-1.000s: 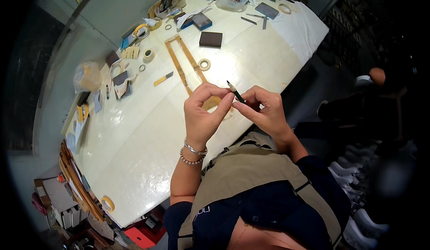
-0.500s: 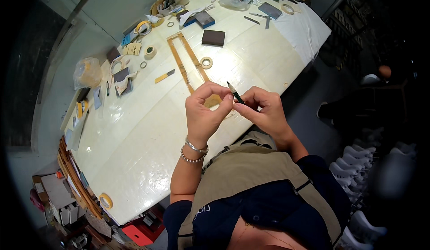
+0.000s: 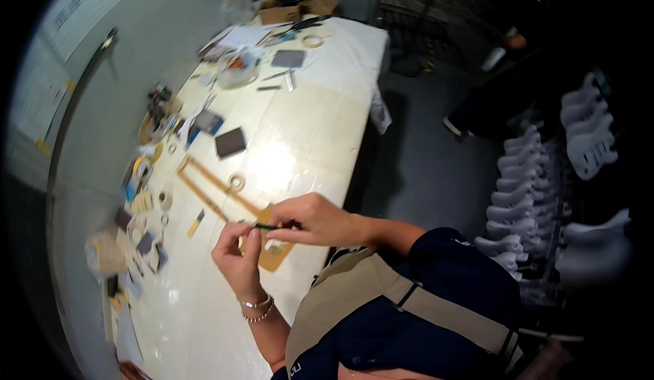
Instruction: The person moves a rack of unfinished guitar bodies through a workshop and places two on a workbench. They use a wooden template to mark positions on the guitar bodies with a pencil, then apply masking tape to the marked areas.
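Observation:
My left hand point(image 3: 238, 257), with bracelets at the wrist, pinches a short dark green pencil point(image 3: 263, 227) between thumb and fingers. My right hand point(image 3: 315, 218) also grips it, so both hands meet on the pencil. They hover over the near end of a long, narrow wooden frame point(image 3: 203, 194) lying flat on the pale table, and partly hide it. Close to the frame sit a roll of masking tape point(image 3: 231, 186) and a yellow-handled utility knife point(image 3: 193, 227). Farther back lies a dark brown block point(image 3: 230, 142).
Along the left edge are tape rolls point(image 3: 142, 168), a plastic bag point(image 3: 105, 252) and sanding blocks point(image 3: 206, 121). A white cloth point(image 3: 344, 60) covers the far right corner. White guitar-body shapes point(image 3: 521, 182) hang in rows at right. Another person point(image 3: 487, 104) is in the dark background.
My view has turned to the right, so the table appears shifted left. The right hand has come round to lie level across the pencil, which was tilted point-up and now lies nearly flat.

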Demonstrator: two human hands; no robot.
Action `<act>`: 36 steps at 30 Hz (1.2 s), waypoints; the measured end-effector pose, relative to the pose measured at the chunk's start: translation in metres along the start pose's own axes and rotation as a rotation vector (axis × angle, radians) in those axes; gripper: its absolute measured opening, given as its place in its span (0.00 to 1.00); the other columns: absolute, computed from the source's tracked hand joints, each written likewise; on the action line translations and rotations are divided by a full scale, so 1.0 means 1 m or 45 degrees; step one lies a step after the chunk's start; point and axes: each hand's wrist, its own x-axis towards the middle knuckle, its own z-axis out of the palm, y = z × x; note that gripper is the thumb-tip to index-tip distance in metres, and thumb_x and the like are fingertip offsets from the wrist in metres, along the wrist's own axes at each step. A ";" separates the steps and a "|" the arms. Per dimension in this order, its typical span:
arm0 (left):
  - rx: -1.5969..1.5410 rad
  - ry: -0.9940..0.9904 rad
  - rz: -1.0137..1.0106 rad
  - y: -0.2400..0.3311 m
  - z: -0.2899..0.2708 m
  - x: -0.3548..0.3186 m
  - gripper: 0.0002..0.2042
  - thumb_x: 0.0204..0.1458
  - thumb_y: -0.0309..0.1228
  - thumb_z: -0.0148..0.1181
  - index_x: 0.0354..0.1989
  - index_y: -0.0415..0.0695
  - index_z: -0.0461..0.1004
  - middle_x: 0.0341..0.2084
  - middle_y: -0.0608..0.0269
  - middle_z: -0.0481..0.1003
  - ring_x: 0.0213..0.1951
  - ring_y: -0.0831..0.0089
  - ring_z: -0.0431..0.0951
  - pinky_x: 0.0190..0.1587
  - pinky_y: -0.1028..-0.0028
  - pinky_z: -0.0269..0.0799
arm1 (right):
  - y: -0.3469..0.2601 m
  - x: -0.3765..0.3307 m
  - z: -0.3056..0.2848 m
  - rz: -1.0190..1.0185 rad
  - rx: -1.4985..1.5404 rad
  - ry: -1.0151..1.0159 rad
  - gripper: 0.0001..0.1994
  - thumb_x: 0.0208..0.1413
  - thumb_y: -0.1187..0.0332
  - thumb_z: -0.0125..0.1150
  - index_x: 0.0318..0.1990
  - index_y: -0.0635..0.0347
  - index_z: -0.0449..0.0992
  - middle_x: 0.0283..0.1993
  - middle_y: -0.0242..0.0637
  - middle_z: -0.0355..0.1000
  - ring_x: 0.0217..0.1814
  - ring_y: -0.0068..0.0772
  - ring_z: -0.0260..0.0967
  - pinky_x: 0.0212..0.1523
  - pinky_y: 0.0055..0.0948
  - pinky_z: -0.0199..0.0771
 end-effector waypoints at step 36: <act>-0.132 -0.405 -0.122 -0.022 0.057 -0.013 0.03 0.48 0.17 0.55 0.25 0.37 0.68 0.24 0.67 0.67 0.28 0.82 0.65 0.32 0.84 0.60 | 0.017 -0.076 -0.026 -0.042 -0.342 0.341 0.10 0.48 0.66 0.61 0.26 0.64 0.69 0.21 0.39 0.68 0.21 0.33 0.68 0.22 0.27 0.68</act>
